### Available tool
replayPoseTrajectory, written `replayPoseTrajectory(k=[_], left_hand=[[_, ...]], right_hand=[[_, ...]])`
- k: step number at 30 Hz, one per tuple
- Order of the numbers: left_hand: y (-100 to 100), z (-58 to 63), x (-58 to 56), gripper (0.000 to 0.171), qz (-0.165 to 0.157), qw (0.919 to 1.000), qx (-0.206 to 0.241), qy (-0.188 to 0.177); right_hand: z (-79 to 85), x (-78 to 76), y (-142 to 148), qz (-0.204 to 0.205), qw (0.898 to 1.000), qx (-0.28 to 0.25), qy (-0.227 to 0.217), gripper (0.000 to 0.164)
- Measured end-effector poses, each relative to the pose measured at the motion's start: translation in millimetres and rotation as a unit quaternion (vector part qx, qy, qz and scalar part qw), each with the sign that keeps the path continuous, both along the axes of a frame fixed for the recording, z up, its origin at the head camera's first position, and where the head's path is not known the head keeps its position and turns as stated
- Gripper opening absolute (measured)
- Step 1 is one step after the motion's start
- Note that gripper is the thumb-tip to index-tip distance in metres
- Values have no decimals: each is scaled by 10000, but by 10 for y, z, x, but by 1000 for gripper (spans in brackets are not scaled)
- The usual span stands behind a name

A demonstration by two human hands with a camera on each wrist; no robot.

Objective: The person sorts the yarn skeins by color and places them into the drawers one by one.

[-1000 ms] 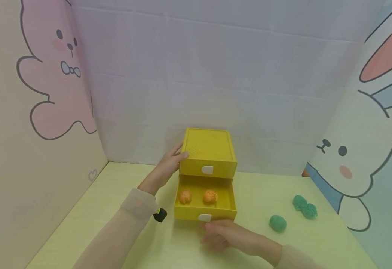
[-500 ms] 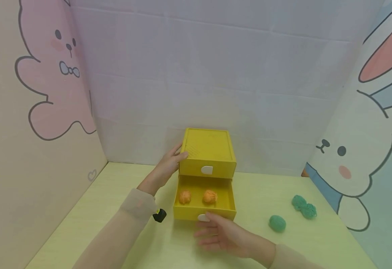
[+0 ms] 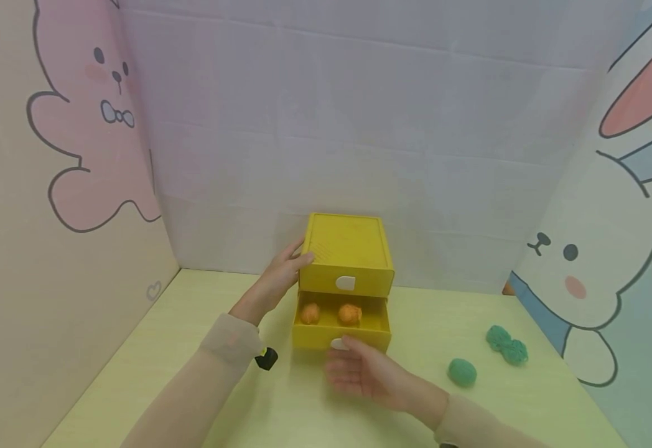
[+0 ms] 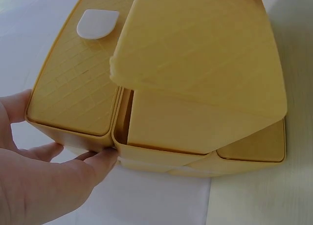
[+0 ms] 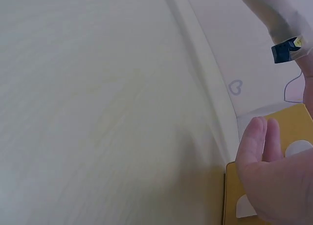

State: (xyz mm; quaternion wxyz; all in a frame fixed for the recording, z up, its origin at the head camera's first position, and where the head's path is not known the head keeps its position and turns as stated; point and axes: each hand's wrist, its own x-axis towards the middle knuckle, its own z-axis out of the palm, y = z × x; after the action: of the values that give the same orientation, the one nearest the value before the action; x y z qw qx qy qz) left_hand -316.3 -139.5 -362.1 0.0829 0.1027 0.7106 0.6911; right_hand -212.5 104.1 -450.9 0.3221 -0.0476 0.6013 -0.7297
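Note:
A small yellow drawer cabinet [image 3: 348, 239] stands against the back wall. Its drawer [image 3: 309, 338] below the top one is pulled part way out and holds two orange yarn balls [image 3: 350, 314]. My left hand [image 3: 272, 280] rests against the cabinet's left side, thumb at the top edge; in the left wrist view its fingers [image 4: 100, 164] lie along the side wall. At the drawer front, my right hand [image 3: 379, 376] has its thumb by the white tab [image 3: 338, 343]. The other fingers extend below the drawer front, with nothing in them.
A green ball [image 3: 463, 373] lies on the table to the right, with a green yarn bundle [image 3: 507, 345] farther back. A black device [image 3: 266, 359] sits at the left sleeve. Printed walls enclose the table at left, back and right.
The drawer has slid inward with its orange balls, and my right hand has moved forward with it. Earlier its fingers came up to the tab from below. The left hand stays put.

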Motion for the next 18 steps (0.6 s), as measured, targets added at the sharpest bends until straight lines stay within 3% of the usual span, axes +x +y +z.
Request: replayPoseTrajectory(k=[18], left_hand=[[-15, 4, 10, 73, 95, 9998, -123, -79]], right_hand=[[-41, -459, -59, -224, 9983, -1, 544, 72]])
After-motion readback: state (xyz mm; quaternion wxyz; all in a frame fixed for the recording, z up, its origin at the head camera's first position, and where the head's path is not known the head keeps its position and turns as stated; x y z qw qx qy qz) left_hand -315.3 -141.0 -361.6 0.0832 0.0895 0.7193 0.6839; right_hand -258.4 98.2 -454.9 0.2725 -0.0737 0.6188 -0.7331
